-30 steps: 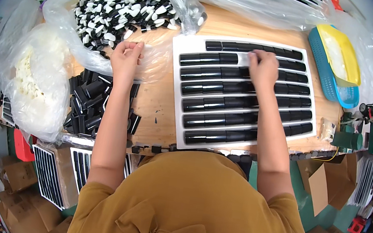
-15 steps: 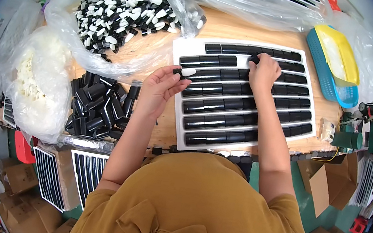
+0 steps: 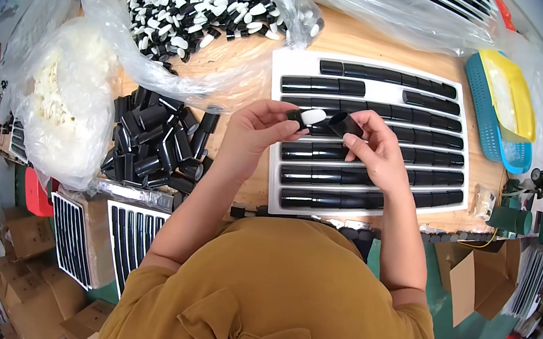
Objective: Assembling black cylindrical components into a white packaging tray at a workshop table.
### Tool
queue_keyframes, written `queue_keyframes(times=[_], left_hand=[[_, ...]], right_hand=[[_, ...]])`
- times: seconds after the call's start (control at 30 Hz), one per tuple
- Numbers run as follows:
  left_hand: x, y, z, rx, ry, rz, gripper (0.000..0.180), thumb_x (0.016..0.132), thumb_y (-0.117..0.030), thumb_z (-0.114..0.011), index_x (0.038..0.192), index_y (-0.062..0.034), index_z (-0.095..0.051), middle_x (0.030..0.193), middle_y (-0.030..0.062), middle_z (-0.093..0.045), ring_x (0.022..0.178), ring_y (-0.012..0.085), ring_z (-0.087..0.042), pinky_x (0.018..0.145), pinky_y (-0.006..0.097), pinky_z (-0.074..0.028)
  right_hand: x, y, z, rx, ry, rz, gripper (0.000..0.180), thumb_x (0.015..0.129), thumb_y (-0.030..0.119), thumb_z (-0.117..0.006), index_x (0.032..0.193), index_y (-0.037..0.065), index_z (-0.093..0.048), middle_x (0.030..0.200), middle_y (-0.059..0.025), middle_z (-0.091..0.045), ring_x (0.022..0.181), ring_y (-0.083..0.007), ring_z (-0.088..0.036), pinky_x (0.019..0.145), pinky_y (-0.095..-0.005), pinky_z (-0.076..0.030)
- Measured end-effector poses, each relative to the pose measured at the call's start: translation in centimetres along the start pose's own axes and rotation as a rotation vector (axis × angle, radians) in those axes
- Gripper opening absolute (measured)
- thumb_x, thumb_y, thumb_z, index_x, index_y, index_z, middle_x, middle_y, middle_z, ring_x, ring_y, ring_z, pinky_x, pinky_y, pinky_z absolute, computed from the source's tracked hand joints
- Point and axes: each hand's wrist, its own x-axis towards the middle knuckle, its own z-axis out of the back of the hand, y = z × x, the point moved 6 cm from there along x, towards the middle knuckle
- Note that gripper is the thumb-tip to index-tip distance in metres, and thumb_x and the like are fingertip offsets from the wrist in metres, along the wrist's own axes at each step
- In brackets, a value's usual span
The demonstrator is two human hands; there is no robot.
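Observation:
Over the tray, my left hand (image 3: pixel 260 128) pinches a small black cap with a white oval pad (image 3: pixel 313 115), the pad pointing right. Just beside it, my right hand (image 3: pixel 382 152) grips a short black tube (image 3: pixel 346 125), its hollow end turned toward the pad. The two pieces are close together; whether they touch I cannot tell. Beneath both hands lies a white tray (image 3: pixel 285 66) with rows of glossy black tubes. The second row from the far side has a gap in its middle.
Far left is a heap of black-and-white padded caps (image 3: pixel 205 2) on clear plastic. Loose black tubes (image 3: pixel 156 142) lie left of the tray, near a bag of cream-coloured pieces (image 3: pixel 55 116). Blue and yellow baskets (image 3: pixel 491 108) stand at right. Filled trays (image 3: pixel 75 238) lean below the table.
My right hand has brought a black tube from the tray's second row nearer to me and leftward, leaving a gap. My left hand has moved right with the padded cap, so both pieces now nearly meet.

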Motion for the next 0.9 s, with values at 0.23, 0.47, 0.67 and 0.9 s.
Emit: queue_keyframes(times=[0.23,0.47,0.67,0.9], left_hand=[[-0.8,-0.1,-0.6,0.112,0.050,-0.028,0.024,0.082,0.004,-0.066,0.106,0.0027,-0.063,0.092,0.0093,-0.068,0.083,0.0166,-0.068,0.077,0.026,-0.055],[-1.4,0.2,-1.7,0.078,0.148,0.006,0.023,0.082,0.004,-0.067,0.105,0.0015,-0.063,0.095,0.0079,-0.068,0.083,0.0144,-0.067,0.075,0.026,-0.055],[-1.7,0.1,-2.0,0.054,0.186,0.016,0.020,0.083,0.002,-0.067,0.103,0.0019,-0.062,0.097,0.0086,-0.068,0.084,0.0140,-0.067,0.074,0.025,-0.055],[-2.2,-0.5,-2.4,0.069,0.215,0.061,0.022,0.083,0.002,-0.066,0.104,0.0047,-0.062,0.093,0.0120,-0.068,0.081,0.0166,-0.068,0.073,0.025,-0.055]], right_hand=[[-0.9,1.4,-1.0,-0.118,0.112,-0.077,0.024,0.088,0.003,-0.060,0.112,0.000,-0.056,0.085,-0.0006,-0.056,0.069,-0.0051,-0.053,0.056,-0.0200,-0.049],[-1.6,2.5,-1.8,-0.248,0.119,-0.050,0.024,0.089,0.007,-0.060,0.112,0.002,-0.057,0.080,0.0012,-0.056,0.061,-0.0037,-0.049,0.054,-0.0179,-0.045],[-1.8,3.6,-2.1,-0.473,0.194,-0.014,0.023,0.090,0.010,-0.060,0.110,0.002,-0.056,0.068,0.0028,-0.055,0.058,-0.0028,-0.046,0.053,-0.0182,-0.038],[-2.1,3.4,-2.4,-0.483,0.225,-0.007,0.022,0.089,0.011,-0.060,0.109,0.002,-0.057,0.066,0.0032,-0.053,0.058,-0.0034,-0.043,0.052,-0.0193,-0.035]])
